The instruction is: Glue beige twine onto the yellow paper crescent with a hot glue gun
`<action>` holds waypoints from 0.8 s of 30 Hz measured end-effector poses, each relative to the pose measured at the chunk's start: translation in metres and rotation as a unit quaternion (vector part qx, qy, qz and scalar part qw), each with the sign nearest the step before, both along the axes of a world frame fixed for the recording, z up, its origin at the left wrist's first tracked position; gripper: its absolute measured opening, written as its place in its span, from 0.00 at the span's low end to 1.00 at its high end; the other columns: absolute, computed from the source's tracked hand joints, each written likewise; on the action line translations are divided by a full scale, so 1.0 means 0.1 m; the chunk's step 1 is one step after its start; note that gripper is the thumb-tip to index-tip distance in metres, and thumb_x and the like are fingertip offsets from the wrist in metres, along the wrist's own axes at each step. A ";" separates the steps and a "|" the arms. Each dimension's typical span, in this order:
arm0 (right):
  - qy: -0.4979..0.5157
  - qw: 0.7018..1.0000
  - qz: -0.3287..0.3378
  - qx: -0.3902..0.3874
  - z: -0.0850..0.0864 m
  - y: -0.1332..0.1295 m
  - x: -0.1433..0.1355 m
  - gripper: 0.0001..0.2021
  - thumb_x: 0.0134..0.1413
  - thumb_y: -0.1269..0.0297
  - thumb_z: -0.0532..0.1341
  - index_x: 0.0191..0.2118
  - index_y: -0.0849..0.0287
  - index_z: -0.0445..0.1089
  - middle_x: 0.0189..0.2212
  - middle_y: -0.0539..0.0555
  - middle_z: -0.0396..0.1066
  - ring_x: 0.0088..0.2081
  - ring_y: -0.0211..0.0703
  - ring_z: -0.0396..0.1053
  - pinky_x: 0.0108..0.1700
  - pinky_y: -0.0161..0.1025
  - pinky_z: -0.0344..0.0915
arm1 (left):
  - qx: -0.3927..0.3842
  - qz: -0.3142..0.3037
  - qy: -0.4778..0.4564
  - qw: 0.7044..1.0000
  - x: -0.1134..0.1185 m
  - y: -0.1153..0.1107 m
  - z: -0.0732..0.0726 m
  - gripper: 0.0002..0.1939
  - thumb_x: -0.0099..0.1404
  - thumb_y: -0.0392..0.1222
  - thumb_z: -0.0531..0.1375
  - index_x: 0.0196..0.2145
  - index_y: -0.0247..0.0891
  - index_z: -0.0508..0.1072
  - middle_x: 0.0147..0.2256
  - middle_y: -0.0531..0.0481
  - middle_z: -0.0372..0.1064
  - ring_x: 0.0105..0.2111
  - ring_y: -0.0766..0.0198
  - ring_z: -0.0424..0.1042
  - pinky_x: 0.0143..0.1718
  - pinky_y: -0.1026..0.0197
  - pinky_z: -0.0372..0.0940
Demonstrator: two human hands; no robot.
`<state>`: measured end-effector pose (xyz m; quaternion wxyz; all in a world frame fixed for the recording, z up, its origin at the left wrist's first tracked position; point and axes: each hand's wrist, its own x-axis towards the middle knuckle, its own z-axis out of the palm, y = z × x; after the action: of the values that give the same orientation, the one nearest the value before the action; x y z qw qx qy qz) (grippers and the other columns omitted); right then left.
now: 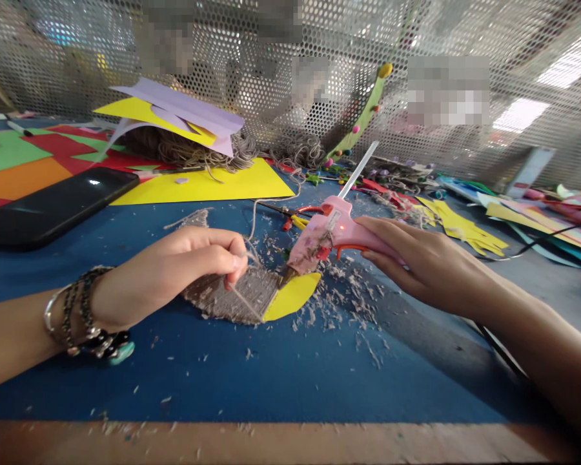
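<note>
My left hand (pixel 193 265) is closed, pinching a grey-beige yarn (pixel 244 300) between thumb and fingers. The yarn runs down to a leaf-shaped yellow paper piece (pixel 295 296), whose left part is covered with rows of the same yarn (pixel 232 297). My right hand (pixel 411 255) grips the handle of a pink hot glue gun (pixel 336 226), its small light glowing. A clear glue stick (pixel 359 169) sticks out of the gun's back. The gun's nozzle points down at the border between yarn rows and bare yellow paper; whether it touches cannot be seen.
A black phone (pixel 58 203) lies at left beside coloured paper sheets (pixel 26 161). A yarn heap (pixel 188 148) sits under purple and yellow paper. Scissors (pixel 295 212) lie behind the gun, yarn scraps (pixel 348 297) around it. A perforated metal screen (pixel 252 71) stands at the back.
</note>
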<state>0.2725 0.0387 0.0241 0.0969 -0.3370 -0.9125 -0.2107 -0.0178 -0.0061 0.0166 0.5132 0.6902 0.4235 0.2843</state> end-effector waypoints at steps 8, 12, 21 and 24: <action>-0.002 1.000 -0.011 -0.011 0.01 0.02 0.01 0.18 0.58 0.61 0.45 0.51 0.62 0.56 0.38 0.60 0.70 0.31 0.45 0.70 0.26 0.40 0.64 | -0.008 0.000 -0.002 1.000 0.00 0.00 0.00 0.12 0.55 0.46 0.51 0.19 0.37 0.60 0.20 0.56 0.54 0.21 0.70 0.52 0.21 0.67 0.48; 0.002 1.000 0.005 -0.003 0.01 0.02 0.02 0.17 0.58 0.62 0.46 0.50 0.63 0.57 0.38 0.60 0.70 0.32 0.46 0.70 0.26 0.40 0.63 | -0.011 0.006 0.000 1.000 0.01 0.00 0.01 0.12 0.54 0.46 0.51 0.19 0.37 0.60 0.20 0.55 0.54 0.21 0.70 0.52 0.21 0.66 0.48; 0.012 1.000 -0.015 -0.022 0.00 0.04 0.05 0.18 0.58 0.59 0.44 0.51 0.59 0.57 0.38 0.59 0.70 0.32 0.45 0.70 0.26 0.39 0.62 | -0.004 0.011 0.004 1.000 0.00 -0.01 -0.01 0.12 0.55 0.46 0.50 0.19 0.37 0.60 0.20 0.55 0.54 0.21 0.69 0.53 0.21 0.66 0.48; 0.012 1.000 -0.017 -0.017 0.00 0.04 0.06 0.18 0.58 0.59 0.44 0.51 0.60 0.57 0.38 0.59 0.70 0.33 0.46 0.70 0.27 0.40 0.63 | 0.000 0.016 0.006 1.000 0.00 -0.02 -0.02 0.12 0.55 0.46 0.50 0.19 0.37 0.60 0.20 0.55 0.55 0.22 0.69 0.53 0.22 0.65 0.48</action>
<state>0.2780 0.0428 0.0237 0.0989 -0.3568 -0.9087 -0.1929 -0.0182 -0.0079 0.0150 0.5065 0.6849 0.4372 0.2884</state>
